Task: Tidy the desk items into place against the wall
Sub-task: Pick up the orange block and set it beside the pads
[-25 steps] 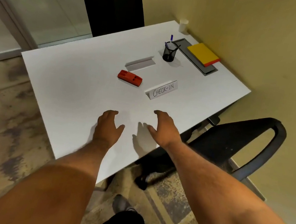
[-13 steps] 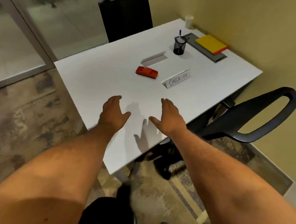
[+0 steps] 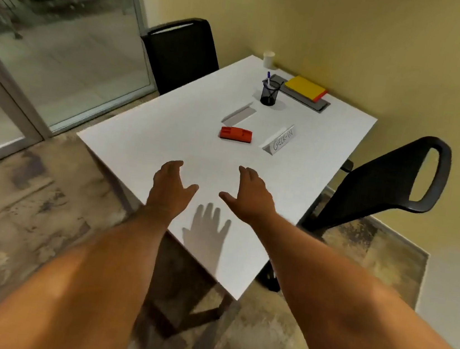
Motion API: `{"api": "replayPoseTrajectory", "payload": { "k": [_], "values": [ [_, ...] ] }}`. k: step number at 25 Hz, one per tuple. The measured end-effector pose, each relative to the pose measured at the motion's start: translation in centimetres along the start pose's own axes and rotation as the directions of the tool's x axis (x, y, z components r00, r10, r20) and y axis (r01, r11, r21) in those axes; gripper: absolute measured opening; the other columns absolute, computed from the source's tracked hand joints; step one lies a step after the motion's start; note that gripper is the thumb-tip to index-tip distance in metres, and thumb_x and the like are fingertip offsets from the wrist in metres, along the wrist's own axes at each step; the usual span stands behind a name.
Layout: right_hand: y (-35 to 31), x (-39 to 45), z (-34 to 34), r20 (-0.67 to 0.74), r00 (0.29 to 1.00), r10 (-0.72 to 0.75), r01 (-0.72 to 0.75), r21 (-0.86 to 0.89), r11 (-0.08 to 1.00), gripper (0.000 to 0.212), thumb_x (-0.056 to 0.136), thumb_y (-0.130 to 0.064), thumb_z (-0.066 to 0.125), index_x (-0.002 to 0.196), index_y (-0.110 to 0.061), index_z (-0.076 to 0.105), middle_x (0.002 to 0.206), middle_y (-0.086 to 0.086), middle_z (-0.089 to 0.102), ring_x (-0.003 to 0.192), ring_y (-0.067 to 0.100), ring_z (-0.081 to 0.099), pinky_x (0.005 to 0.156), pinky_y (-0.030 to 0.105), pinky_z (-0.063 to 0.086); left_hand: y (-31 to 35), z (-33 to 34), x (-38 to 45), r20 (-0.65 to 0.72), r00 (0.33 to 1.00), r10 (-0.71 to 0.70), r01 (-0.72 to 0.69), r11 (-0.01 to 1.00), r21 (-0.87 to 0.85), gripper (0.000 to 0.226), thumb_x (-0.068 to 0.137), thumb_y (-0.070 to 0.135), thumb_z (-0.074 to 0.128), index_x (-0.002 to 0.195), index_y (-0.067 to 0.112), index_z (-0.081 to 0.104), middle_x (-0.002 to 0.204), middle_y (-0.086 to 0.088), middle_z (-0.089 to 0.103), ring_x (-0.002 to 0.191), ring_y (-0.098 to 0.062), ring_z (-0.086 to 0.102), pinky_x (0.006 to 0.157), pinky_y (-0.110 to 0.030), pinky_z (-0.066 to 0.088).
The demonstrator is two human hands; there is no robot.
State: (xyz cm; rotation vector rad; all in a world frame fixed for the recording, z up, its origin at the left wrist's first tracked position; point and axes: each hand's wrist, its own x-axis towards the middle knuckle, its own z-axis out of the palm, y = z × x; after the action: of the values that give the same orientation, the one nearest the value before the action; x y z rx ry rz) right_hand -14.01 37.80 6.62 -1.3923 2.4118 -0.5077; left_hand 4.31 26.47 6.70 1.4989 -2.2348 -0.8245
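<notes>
- The person holds both arms out over the near part of the white desk [image 3: 171, 125].
- The left hand [image 3: 169, 188] is open, palm down, with the thumb stuck out. It holds nothing.
- The right hand [image 3: 249, 197] is open too, with the fingers spread a little. It holds nothing.
- The two hands are side by side with a gap between them. A hand shadow falls on the desk just under that gap.
- A red stapler [image 3: 235, 133] lies flat near the middle of the desk, past the hands.
- Just to its right stands a folded white sign [image 3: 280, 142] that says CHECK-IN.
- Another folded white card [image 3: 239, 113] sits a bit farther back. I cannot read any words on it.
- A black mesh pen cup [image 3: 270, 93] stands behind that card, with a blue pen [image 3: 268, 77] poking out.
- Next to the cup, close to the yellow wall [image 3: 385, 48], a yellow notepad [image 3: 305, 88] lies on top of a gray tray [image 3: 317, 105].
- A small white cup [image 3: 268, 59] stands in the far corner, right by the wall.
- One black chair [image 3: 180, 50] is at the far side of the desk. Another black chair [image 3: 382, 188] is at the right side.
</notes>
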Motion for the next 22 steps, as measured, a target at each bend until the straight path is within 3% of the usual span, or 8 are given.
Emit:
{"api": "replayPoseTrajectory", "payload": {
  "k": [4,9,14,22],
  "values": [
    [-6.1,0.0,2.4,-0.051,0.994,0.098,-0.098,0.002,0.995,0.092,0.091,-0.060,0.066,0.162,-0.017,0.025,0.166,0.006,0.032,0.147,0.032,0.041,0.111,0.052,0.045,-3.2,-3.9,2.2,0.037,0.990,0.134,-0.136,0.990,0.049,0.074,0.091,0.042,0.076,0.153,0.020,0.041,0.159,-0.005,0.044,0.148,-0.030,0.041,0.116,-0.048,0.042],
    [-10.6,0.6,4.4,-0.045,0.988,0.150,-0.149,0.014,0.989,0.092,0.092,-0.060,0.066,0.162,-0.017,0.024,0.167,0.007,0.030,0.148,0.033,0.040,0.112,0.053,0.045,-8.6,-7.7,4.3,0.034,0.981,0.194,-0.196,0.976,0.094,0.071,0.091,0.045,0.075,0.150,0.022,0.043,0.155,-0.003,0.048,0.145,-0.028,0.045,0.112,-0.049,0.048],
    [-11.0,2.6,6.1,-0.003,0.977,0.215,-0.214,0.044,0.976,0.093,0.095,-0.060,0.063,0.164,-0.016,0.019,0.168,0.008,0.027,0.149,0.035,0.037,0.112,0.053,0.044,-11.3,-7.6,5.0,0.052,0.972,0.228,-0.229,0.974,0.003,0.058,0.095,0.044,0.070,0.146,0.028,0.047,0.151,0.001,0.051,0.142,-0.022,0.046,0.110,-0.042,0.048],
    [-9.1,11.0,8.0,0.005,0.941,0.337,-0.332,0.185,0.925,0.092,0.094,-0.056,0.066,0.164,-0.018,0.021,0.165,0.008,0.031,0.148,0.035,0.039,0.112,0.054,0.044,-10.9,-9.0,15.5,0.136,0.926,0.352,-0.364,0.929,0.070,0.061,0.094,0.048,0.070,0.145,0.021,0.050,0.148,-0.003,0.054,0.140,-0.027,0.047,0.110,-0.045,0.046]
  ]
}}
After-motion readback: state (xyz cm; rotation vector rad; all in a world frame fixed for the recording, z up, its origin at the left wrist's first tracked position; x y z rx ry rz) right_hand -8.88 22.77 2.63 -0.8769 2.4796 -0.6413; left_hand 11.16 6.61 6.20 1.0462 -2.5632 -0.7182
